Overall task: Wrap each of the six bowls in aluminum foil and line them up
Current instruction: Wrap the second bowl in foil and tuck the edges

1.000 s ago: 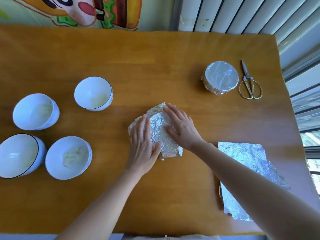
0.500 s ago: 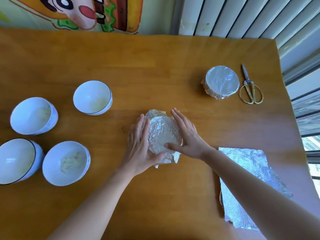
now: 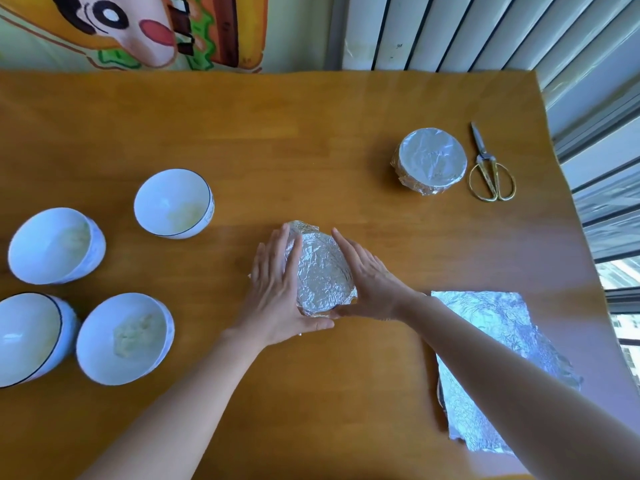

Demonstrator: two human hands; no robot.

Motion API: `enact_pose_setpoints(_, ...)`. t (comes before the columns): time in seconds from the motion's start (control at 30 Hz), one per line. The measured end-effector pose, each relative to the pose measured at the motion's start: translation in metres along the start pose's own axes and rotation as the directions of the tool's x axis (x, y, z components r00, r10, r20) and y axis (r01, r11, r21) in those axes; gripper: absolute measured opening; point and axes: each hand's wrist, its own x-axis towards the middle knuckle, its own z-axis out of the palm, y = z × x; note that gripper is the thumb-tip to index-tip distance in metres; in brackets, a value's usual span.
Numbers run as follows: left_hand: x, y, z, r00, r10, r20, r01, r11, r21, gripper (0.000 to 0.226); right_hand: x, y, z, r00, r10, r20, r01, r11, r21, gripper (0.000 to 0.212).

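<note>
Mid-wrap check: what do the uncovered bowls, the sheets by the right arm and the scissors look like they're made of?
Uncovered bowls: likely glazed ceramic, glossy white with a thin dark rim line. Sheets: aluminum foil, silvery, finely crinkled, lying flat. Scissors: metal, it seems, with plain steel-grey blades and shiny gold-coloured loop handles.

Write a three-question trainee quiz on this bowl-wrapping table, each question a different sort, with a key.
1. Count: how many bowls on the table are still without foil?
2. True or false: the scissors lie to the left of the finished wrapped bowl.
3. Multiple choice: what are the left hand and right hand doing? A) cutting foil B) pressing foil around the sides of the centre bowl C) stacking bowls

Key:
1. Four, all on the left: the far bowl, the middle bowl, the edge bowl and the near bowl.
2. False; they lie to its right.
3. B. The spare foil sheets lie untouched.
</note>
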Motion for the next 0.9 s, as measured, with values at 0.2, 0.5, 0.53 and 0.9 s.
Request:
enact_pose_setpoints(0.2,0.019,0.005,0.0,0.995,0.092,0.032,-0.094,0.993,0.072,0.131,0.001,-0.001,0.001,1.0,-0.003,-0.024,0.004,1.0,0.025,0.137)
enact_pose_setpoints(0.5,0.022,0.003,0.007,0.999,0.03,0.026,-0.033,0.991,0.133,0.126,-0.012,0.007,0.007,0.993,0.04,-0.111,-0.016,0.977,0.212,0.124)
enact_pose_setpoints(0.53,0.022,0.003,0.007,0.999,0.032,0.022,-0.034,0.99,0.139,0.125,-0.018,0.009,0.007,0.983,0.056,-0.172,-0.011,0.968,0.249,0.116)
enact_pose_setpoints(0.9,0.022,0.005,0.008,0.997,0.073,-0.021,-0.069,0.985,0.161,0.108,-0.034,0.015,0.036,0.826,0.154,-0.543,0.056,0.935,0.35,0.033)
